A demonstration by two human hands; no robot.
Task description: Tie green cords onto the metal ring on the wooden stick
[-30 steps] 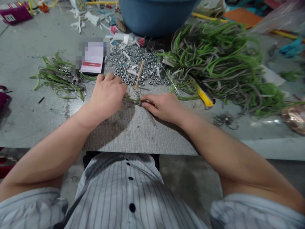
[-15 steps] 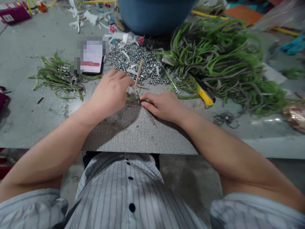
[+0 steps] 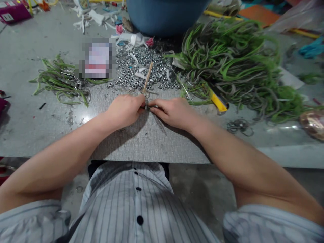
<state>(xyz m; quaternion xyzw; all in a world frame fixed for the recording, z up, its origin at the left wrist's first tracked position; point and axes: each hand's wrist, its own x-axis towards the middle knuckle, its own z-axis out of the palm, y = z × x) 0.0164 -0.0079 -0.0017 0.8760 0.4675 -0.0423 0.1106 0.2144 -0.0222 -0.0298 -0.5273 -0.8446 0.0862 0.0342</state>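
Note:
My left hand (image 3: 126, 109) and my right hand (image 3: 174, 111) meet at the middle of the table, each with thumb and fingers pinched. Between the fingertips shows a small bit of shiny metal nuts (image 3: 146, 102), strung on a cord. The right fingers grip the cord, and a thin grey tail of cord (image 3: 160, 125) trails toward me. What the left fingers pinch is mostly covered by them; it appears to be the same cord. Just beyond the fingertips a thin wooden stick (image 3: 148, 77) slants up. Behind it lies a pile of metal nuts (image 3: 124, 71).
To the left are a bundle of green cords with nuts (image 3: 60, 84) and a blurred-out phone (image 3: 97, 60). At right lie a big heap of green and grey cords (image 3: 227, 64), a yellow cutter (image 3: 219, 101) and thin rings (image 3: 239, 126). A blue tub (image 3: 164, 17) stands behind.
My left hand has come down and to the right, its fingers now closed beside the nuts at the right fingertips. The right hand has stayed in place.

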